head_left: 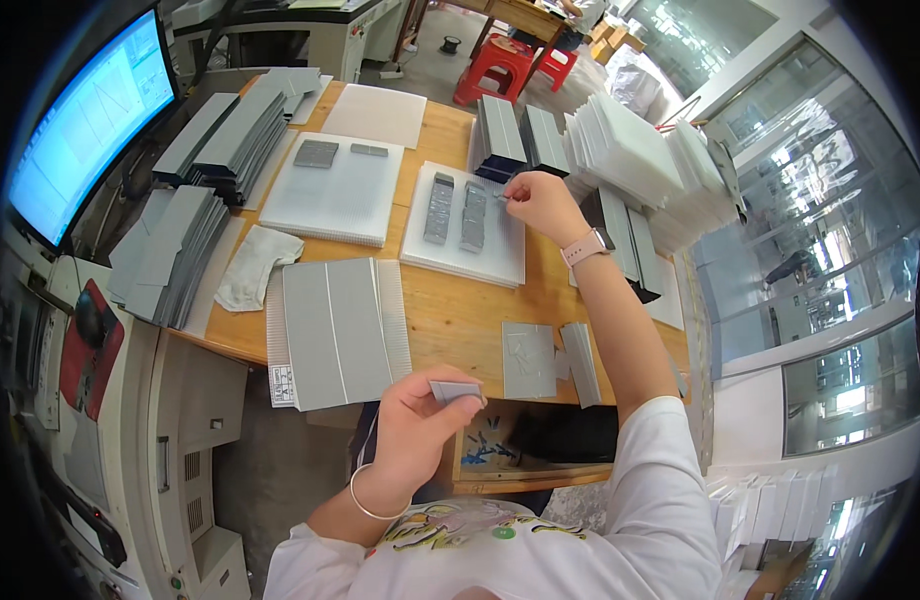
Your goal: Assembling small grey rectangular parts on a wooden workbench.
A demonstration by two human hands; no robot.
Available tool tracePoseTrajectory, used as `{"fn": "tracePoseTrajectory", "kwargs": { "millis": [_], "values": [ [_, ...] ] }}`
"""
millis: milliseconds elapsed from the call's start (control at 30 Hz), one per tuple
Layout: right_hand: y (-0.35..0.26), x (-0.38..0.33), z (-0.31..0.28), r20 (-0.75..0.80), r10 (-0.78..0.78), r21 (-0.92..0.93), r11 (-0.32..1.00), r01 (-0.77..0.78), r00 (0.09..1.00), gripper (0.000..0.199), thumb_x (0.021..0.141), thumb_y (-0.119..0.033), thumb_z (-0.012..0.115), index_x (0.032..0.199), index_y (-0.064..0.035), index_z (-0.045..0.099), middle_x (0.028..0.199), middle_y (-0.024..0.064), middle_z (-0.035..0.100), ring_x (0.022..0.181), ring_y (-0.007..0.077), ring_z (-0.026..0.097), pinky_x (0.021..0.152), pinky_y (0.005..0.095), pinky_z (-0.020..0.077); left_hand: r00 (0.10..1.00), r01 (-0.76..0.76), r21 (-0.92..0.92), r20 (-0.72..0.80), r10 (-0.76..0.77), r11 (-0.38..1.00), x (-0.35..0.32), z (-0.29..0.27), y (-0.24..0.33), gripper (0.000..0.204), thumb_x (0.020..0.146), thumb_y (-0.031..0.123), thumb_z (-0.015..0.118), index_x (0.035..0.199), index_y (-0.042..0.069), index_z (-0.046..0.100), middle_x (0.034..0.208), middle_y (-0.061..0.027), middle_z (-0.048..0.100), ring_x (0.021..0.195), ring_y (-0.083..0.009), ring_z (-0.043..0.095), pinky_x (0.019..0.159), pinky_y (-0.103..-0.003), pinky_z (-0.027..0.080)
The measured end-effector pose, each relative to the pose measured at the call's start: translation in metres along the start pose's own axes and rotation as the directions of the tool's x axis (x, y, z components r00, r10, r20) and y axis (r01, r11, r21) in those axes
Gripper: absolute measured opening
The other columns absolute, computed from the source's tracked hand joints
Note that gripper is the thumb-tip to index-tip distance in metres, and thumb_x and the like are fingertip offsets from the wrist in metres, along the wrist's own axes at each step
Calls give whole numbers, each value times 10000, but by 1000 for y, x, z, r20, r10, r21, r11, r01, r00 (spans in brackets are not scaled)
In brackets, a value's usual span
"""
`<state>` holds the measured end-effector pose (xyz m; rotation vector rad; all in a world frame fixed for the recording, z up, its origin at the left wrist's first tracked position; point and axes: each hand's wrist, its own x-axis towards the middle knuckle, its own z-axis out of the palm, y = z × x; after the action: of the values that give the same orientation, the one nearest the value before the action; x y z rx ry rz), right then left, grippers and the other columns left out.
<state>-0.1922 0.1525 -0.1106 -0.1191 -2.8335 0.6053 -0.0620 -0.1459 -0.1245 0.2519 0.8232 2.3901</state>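
Note:
Close to my body, my left hand (412, 420) pinches a few small flat grey rectangular pieces (454, 390) between thumb and fingers. My right hand (543, 205) reaches out over the right edge of a stack of white corrugated plastic sheets (462, 262). Its thumb and forefinger are pinched on a small grey piece (499, 196), mostly hidden by the fingertips. On that stack lie two rows of overlapping grey pieces, a left row (439, 210) and a right row (474, 216), the right one nearer my hand.
Another white sheet stack (332, 205) carries a grey block of pieces (316, 153). Grey panels (337, 325) lie at the front edge beside a white cloth (255, 268). Grey strip stacks (235, 135), white sheet piles (625, 150) and a monitor (95, 120) surround the wooden table (445, 325). An open drawer (490, 450) sits below.

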Motion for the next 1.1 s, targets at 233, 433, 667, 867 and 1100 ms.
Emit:
{"fn": "tracePoseTrajectory", "kwargs": {
  "millis": [233,433,667,867,1100],
  "values": [
    [-1,10,5,9,-4,-1,1000,4,1000,159,608,-91,629,745,-10,630,712,120,603,688,234,598,652,308,483,997,32,-21,65,-31,999,3,-1,-2,172,744,-73,590,902,-6,586,826,-57,600,739,-116,568,639,-218,467],
    [-5,-5,-4,-73,-34,41,998,37,997,199,622,-99,633,806,-24,625,731,114,592,706,223,582,659,307,471,1000,-30,-22,2,30,999,-6,0,-3,178,744,-86,576,901,-2,580,820,-61,601,731,-122,568,635,-229,469],
    [-92,-139,-23,63,103,507,854,-120,993,122,729,-82,615,833,-17,608,692,63,577,608,117,531,579,244,443,951,-190,77,-231,203,979,-35,-12,14,191,715,-97,547,894,-30,559,769,-106,595,638,-134,539,576,-225,433],
    [-107,-310,15,513,-91,-54,989,138,854,229,742,-217,625,893,-48,590,837,114,565,795,280,546,679,335,454,907,-381,-31,-206,367,924,-52,-26,12,166,798,-9,552,961,-33,545,786,-97,557,622,-139,469,619,-283,404],
    [-101,-369,31,338,73,-134,991,-29,938,279,755,-250,595,893,-10,564,762,111,541,751,289,521,671,366,425,923,-364,-51,-151,353,930,-88,-11,7,205,800,29,581,987,-50,547,789,-81,564,621,-100,483,620,-253,412]
  ]
}}
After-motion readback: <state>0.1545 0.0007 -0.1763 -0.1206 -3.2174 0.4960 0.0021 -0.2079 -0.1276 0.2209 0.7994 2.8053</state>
